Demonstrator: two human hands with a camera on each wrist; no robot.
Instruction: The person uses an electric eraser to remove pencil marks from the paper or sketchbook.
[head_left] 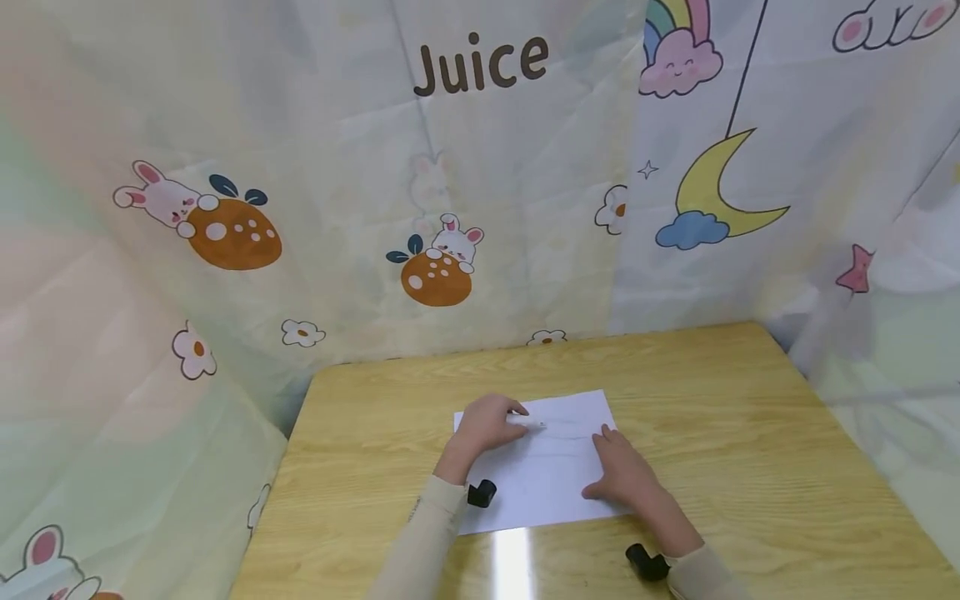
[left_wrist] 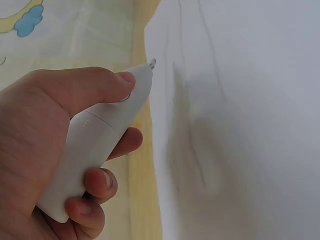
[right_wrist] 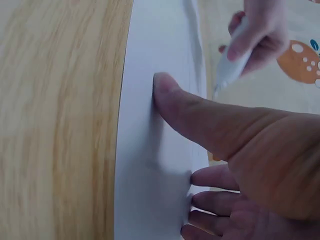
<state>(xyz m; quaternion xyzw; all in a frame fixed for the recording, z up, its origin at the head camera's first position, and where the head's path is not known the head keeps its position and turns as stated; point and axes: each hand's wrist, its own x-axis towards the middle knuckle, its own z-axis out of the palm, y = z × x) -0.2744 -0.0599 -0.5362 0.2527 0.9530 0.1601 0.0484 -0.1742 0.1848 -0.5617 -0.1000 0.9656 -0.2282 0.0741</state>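
My left hand [head_left: 487,423] grips a thick white pen-shaped tool [left_wrist: 102,127] with a small metal tip. Its thumb presses on the tool's upper side near the tip, and the other fingers curl round below. Under it lies a sheet of white paper [head_left: 536,487], marked with several faint grey lines across its upper part. In the left wrist view the tip stands close over the paper's edge. My right hand [head_left: 626,473] rests on the paper's right side, thumb and fingers spread; the right wrist view shows the thumb [right_wrist: 167,85] on the sheet.
The paper lies on a light wood-grain table [head_left: 375,433]. A cloth backdrop [head_left: 517,192] printed with rabbits, oranges and a moon hangs behind the table and at its sides. Black wrist devices [head_left: 647,563] sit by both cuffs. A bright reflection shows at the front of the table.
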